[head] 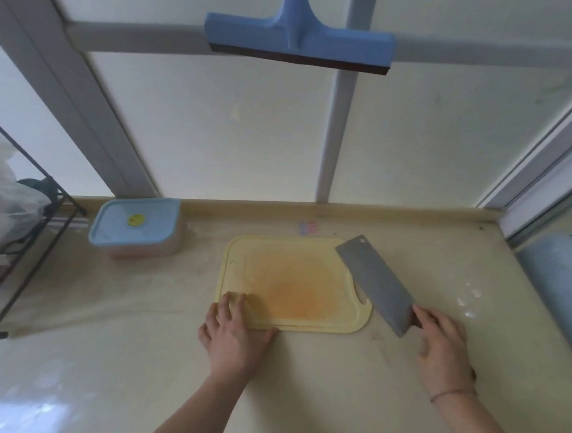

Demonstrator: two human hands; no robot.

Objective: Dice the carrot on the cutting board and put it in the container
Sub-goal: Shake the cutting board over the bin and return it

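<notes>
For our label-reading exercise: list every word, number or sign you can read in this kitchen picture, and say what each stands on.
No text can be read.
Yellow round sticker on the blue container lid: too blurred to read.
Pink and blue mark on the countertop behind the cutting board: too blurred to read.

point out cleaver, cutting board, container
cleaver (374,282): head view, middle of the flat blade
cutting board (275,259): head view, bare top surface
container (133,222): head view, blue lid, closed

A pale yellow plastic cutting board (294,280) stained orange lies between two hands — left hand (234,333) on its near-left corner, right hand (443,353) gripping a grey rectangular cleaver (374,282) — with a blue-lidded container (136,227) far left.
</notes>
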